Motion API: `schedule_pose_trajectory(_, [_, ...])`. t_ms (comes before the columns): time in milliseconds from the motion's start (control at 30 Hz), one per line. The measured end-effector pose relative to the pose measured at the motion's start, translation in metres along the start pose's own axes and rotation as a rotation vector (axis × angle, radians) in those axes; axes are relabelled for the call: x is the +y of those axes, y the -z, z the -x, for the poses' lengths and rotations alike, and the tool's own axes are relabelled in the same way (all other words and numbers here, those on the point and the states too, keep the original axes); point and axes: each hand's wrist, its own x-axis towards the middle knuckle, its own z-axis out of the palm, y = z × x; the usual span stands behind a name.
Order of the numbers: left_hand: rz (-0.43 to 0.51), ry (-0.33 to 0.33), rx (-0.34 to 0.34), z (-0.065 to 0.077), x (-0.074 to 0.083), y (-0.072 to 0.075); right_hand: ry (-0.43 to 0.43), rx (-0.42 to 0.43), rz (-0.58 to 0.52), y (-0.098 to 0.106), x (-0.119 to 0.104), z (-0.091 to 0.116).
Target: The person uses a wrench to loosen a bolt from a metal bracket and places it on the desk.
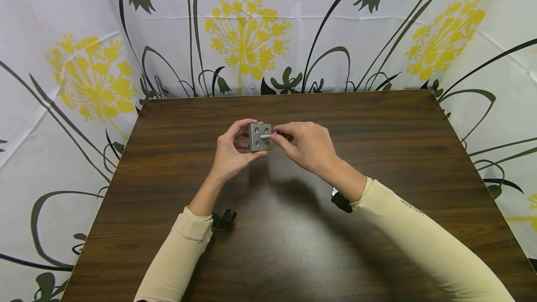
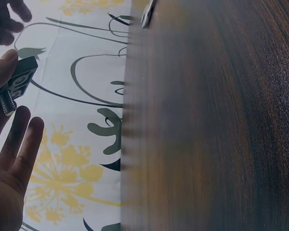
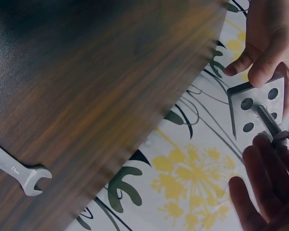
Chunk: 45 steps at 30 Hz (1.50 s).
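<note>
My left hand (image 1: 228,155) holds a square grey metal block (image 1: 253,144) between thumb and fingers, above the table. The block has a hole near each corner. A threaded bolt (image 1: 265,137) stands out from the middle of its face. My right hand (image 1: 309,146) pinches the bolt's outer end with thumb and fingertips. In the right wrist view, a hex piece (image 3: 280,138) sits on the bolt at those fingertips. The left wrist view shows the bolt's threaded shaft (image 2: 7,103) on the block too, partly hidden by the thumb.
A brown wood-grain table (image 1: 168,153) lies under both hands. On it is an open-ended wrench (image 3: 26,178), whose tip (image 2: 148,14) also shows in the left wrist view. A white curtain (image 1: 168,36) with yellow and grey plant prints hangs behind the table and along its sides.
</note>
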Motion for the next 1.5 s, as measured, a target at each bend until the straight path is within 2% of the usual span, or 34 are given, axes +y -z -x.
schedule_pose_trajectory(167, [0.005, 0.007, 0.007, 0.0009, 0.0002, 0.0001, 0.069, -0.010, -0.012, -0.0001, 0.0012, 0.0004])
schedule_pose_trajectory(400, [-0.001, 0.006, 0.002, 0.0004, 0.0021, -0.0001, -0.034, 0.002, 0.013, 0.0009, -0.0005, 0.0001])
schedule_pose_trajectory(533, [0.005, 0.009, 0.004, 0.0007, 0.0027, 0.0002, 0.014, -0.028, -0.011, 0.0014, 0.0009, 0.0000])
schedule_pose_trajectory(633, [0.006, 0.009, 0.006, 0.0005, 0.0032, 0.0007, 0.027, -0.014, -0.031, 0.0014, 0.0016, 0.0003])
schedule_pose_trajectory(767, [0.006, 0.010, 0.009, -0.0003, 0.0039, 0.0002, -0.061, -0.001, -0.045, 0.0006, 0.0008, 0.0003])
schedule_pose_trajectory(833, [0.007, 0.013, 0.011, -0.0008, 0.0042, -0.0004, -0.078, -0.011, -0.042, 0.0005, 0.0007, 0.0002])
schedule_pose_trajectory(1033, [0.030, 0.021, 0.019, -0.0010, 0.0032, -0.0012, 0.016, 0.002, -0.042, 0.0018, 0.0016, 0.0008])
schedule_pose_trajectory(1233, [0.049, 0.027, 0.020, -0.0009, 0.0010, -0.0021, -0.066, 0.001, -0.041, 0.0018, 0.0001, -0.0002])
schedule_pose_trajectory(1400, [0.081, 0.026, 0.032, -0.0001, -0.0014, -0.0022, 0.009, -0.009, -0.040, 0.0006, 0.0005, 0.0001])
schedule_pose_trajectory(1500, [0.092, 0.025, 0.037, -0.0001, -0.0019, -0.0020, -0.019, 0.007, -0.039, 0.0004, -0.0002, 0.0003])
